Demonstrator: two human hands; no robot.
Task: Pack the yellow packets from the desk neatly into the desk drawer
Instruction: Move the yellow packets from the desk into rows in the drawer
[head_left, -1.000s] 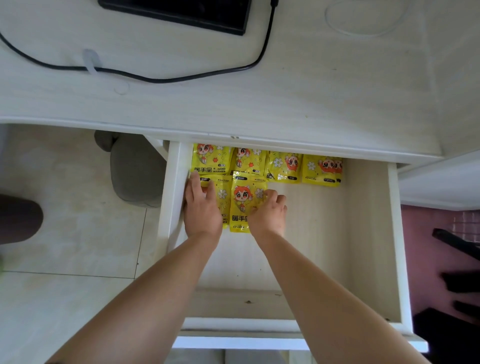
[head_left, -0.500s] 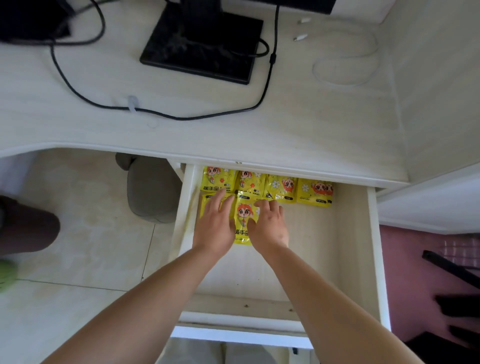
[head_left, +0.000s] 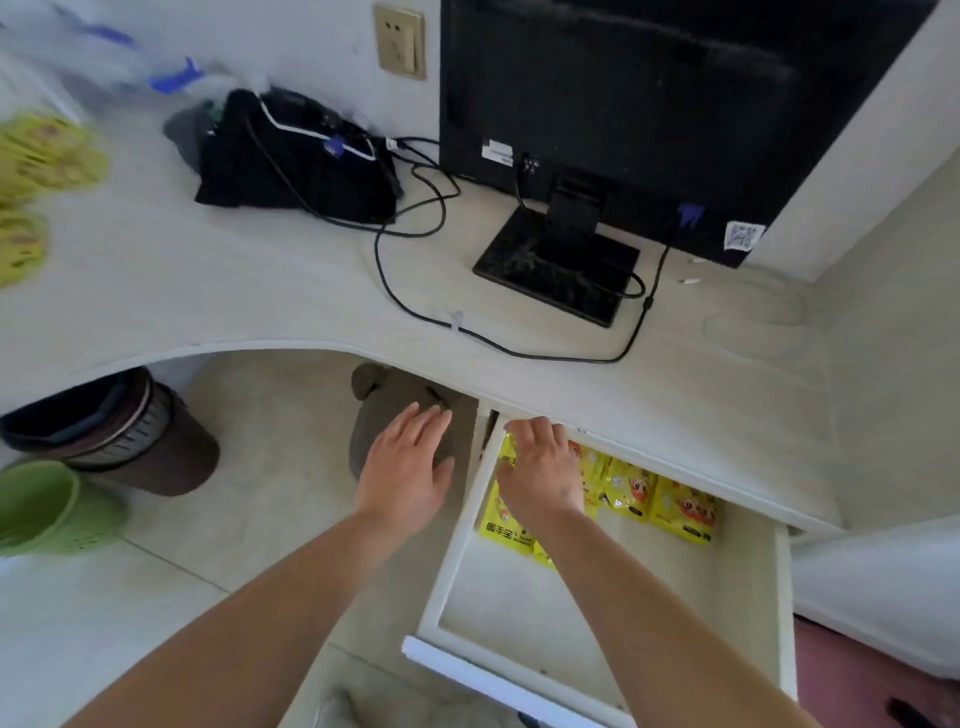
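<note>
left hand (head_left: 405, 473): hovering beside the drawer (head_left: 649, 597), fingers spreading, holding nothing.
right hand (head_left: 540, 475): fingers lying loose, hiding some packets (head_left: 675, 509) at the drawer's back.
desk packets (head_left: 47, 156): blurring at far left, cut off.

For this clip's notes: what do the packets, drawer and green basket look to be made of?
Packets: glossy printed plastic or foil film, judging by the sheen and crinkles. Drawer: matte white painted or laminated board with flat square edges, probably wood composite. Green basket: moulded plastic, going by its uniform colour and rows of small holes.
</note>
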